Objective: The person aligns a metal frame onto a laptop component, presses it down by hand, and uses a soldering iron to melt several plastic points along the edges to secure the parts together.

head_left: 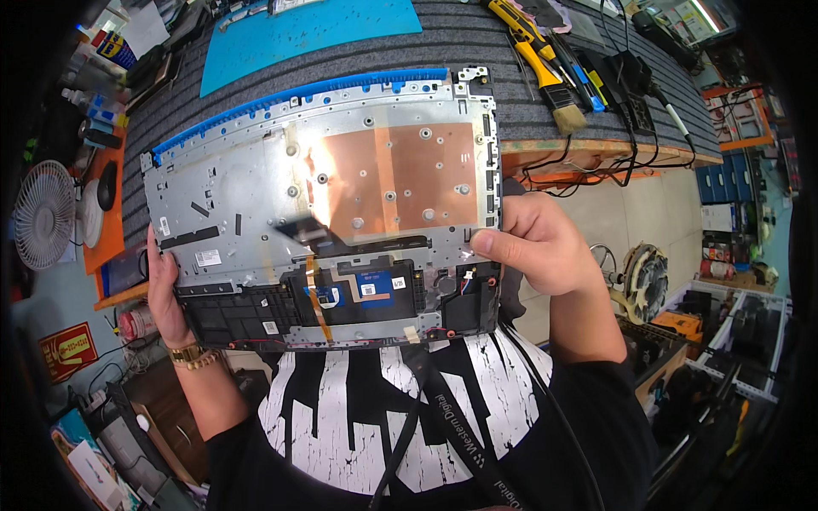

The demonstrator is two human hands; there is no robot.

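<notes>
Between my two hands I hold up a laptop palmrest panel (230, 183), its inner side toward me. It is silver metal with a copper-coloured sheet (409, 166) on the right part and a blue strip (307, 98) along the far edge. A blue touchpad board (362, 288) sits in the black near part, with an orange ribbon cable (317, 298) across it. My left hand (162, 285) grips the left edge, its fingers partly behind the panel. My right hand (537, 243) is closed on the right edge, thumb on the metal face.
A striped grey bench top (452, 51) lies beyond the panel, bearing a blue mat (315, 34). Brushes (558, 94), pens and cables lie at its right. A white fan (44, 204) stands at left, and a wire-guarded fan (645, 281) stands on the floor at right.
</notes>
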